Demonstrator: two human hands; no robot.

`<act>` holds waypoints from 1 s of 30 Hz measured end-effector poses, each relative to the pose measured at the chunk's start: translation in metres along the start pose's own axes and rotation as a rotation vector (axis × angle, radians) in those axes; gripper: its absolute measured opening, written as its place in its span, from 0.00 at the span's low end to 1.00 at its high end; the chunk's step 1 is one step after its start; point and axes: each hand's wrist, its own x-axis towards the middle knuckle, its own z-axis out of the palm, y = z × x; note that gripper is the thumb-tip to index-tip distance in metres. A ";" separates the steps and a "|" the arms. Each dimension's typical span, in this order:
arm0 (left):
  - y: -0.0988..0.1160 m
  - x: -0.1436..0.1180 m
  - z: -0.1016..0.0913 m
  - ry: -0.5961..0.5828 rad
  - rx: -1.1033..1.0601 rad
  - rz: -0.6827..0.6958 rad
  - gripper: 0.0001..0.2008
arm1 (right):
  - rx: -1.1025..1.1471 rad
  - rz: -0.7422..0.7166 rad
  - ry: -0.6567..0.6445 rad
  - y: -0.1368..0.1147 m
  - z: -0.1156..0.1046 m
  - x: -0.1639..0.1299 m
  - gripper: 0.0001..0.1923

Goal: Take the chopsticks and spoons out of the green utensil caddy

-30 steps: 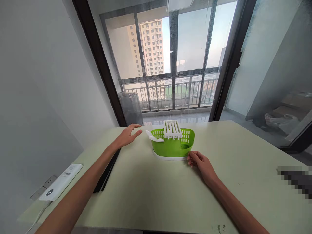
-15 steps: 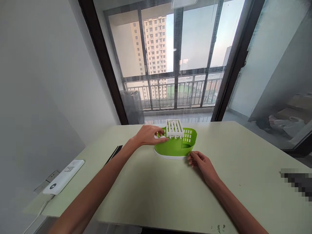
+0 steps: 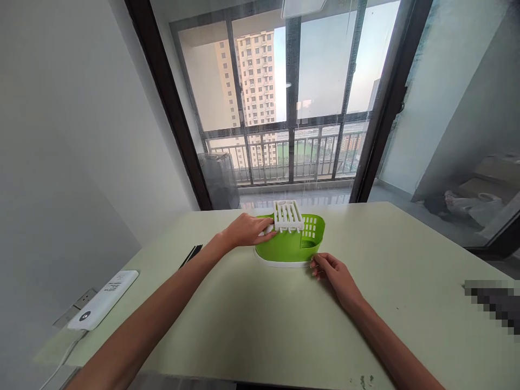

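A green plastic basket (image 3: pixel 280 250) with a perforated back wall stands upright on the table, on a white base tray (image 3: pixel 284 264). At its front upper edge sits a white slotted rack (image 3: pixel 288 216) with small hooks along its lower edge. My left hand (image 3: pixel 247 230) pinches a white part at the rack's left side between thumb and fingers. Low at the basket's right end, my right hand (image 3: pixel 332 272) has its fingers curled, thumb and index fingertips against the basket's bottom corner. The inside of the basket is mostly hidden.
Thin black sticks (image 3: pixel 192 254) lie on the table (image 3: pixel 260 325) beyond my left forearm. A white oblong device (image 3: pixel 106 299) with a cable (image 3: pixel 65 357) rests at the left, near a wall socket (image 3: pixel 75 309). A pixelated dark object (image 3: pixel 498 303) is at the right edge. Glass doors stand behind the table.
The view has shifted slightly. Both hands keep nearly the same places at the basket, and the white rack stays at its front upper edge.
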 end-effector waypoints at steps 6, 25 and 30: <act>-0.003 -0.002 -0.002 0.053 0.065 0.085 0.15 | 0.003 0.008 -0.007 0.002 0.000 0.001 0.22; -0.013 0.008 -0.001 -0.086 0.083 -0.048 0.09 | -0.020 -0.010 -0.033 0.002 0.000 0.001 0.22; -0.021 0.007 0.004 -0.013 0.092 -0.073 0.08 | -0.035 -0.019 -0.026 -0.003 0.002 0.000 0.23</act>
